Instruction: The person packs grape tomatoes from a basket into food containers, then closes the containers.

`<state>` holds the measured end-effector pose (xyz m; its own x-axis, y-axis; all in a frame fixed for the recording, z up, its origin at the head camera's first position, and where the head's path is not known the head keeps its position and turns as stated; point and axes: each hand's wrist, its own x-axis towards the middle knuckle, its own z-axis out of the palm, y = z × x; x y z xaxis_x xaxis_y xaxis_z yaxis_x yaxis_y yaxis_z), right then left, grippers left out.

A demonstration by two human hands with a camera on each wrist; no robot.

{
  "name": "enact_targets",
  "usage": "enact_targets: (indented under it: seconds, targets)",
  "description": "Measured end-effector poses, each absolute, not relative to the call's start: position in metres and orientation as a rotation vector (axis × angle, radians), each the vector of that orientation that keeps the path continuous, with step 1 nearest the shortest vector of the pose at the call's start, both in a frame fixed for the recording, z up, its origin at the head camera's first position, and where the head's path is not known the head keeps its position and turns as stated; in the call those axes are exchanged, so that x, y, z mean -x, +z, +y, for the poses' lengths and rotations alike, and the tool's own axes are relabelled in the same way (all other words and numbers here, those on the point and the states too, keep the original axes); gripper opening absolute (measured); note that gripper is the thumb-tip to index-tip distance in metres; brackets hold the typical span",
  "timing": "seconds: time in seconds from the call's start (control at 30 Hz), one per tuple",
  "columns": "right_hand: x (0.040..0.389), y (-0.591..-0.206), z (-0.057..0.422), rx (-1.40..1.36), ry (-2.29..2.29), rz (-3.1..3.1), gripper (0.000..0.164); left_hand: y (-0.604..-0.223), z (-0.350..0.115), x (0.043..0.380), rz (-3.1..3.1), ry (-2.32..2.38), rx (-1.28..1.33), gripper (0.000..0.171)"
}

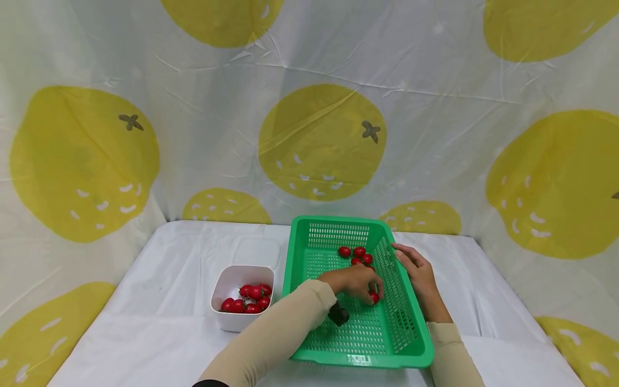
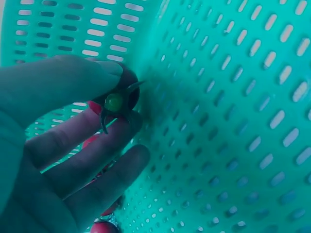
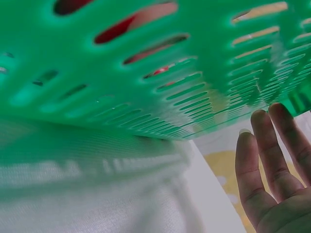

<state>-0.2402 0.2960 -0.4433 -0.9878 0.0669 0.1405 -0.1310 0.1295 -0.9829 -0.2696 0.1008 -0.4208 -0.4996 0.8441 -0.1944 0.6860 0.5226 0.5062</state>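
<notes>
In the head view my left hand (image 1: pixel 360 283) reaches down inside a green plastic basket (image 1: pixel 358 359). It pinches a red cherry tomato (image 1: pixel 374 298) between thumb and fingers; the left wrist view shows this tomato's green stem end (image 2: pixel 114 102) facing the camera. Beyond that hand, several more cherry tomatoes (image 1: pixel 359 251) lie towards the basket's far right corner, some partly hidden. Along the basket's right side rests my right hand (image 1: pixel 419 273), its fingertips at the rim. From the right wrist view its fingers (image 3: pixel 270 155) look fairly straight, outside the slotted wall.
Left of the basket stands a white square container (image 1: pixel 231 322) with several cherry tomatoes in it. A translucent flat lid (image 1: pixel 256 251) lies behind it. White cloth (image 1: pixel 169 285) covers the table, and a lemon-patterned curtain (image 1: pixel 208 134) hangs at the back and sides.
</notes>
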Motion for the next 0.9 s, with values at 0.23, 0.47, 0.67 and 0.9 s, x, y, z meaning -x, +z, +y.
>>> enact_targets:
  seconds: [0.23,0.47,0.67,0.9]
  targets:
    - [0.2397,-0.4429,0.2959,-0.062,1.942,-2.259,0.046,-0.4213,0.0994,0.2729,2.336,0.566,-1.251,0.020]
    - [0.2393,-0.4437,0.2945,-0.069,1.991,-2.238,0.046,-0.4194,0.0973,0.2732,2.317,0.613,-1.262,0.020]
    - [0.2400,-0.4448,0.2951,-0.082,1.987,-2.230,0.046,-0.4168,0.0959,0.2730,2.305,0.654,-1.264,0.019]
    - [0.2410,-0.4447,0.2952,-0.096,1.967,-2.234,0.044,-0.4138,0.0955,0.2746,2.317,0.657,-1.303,0.018]
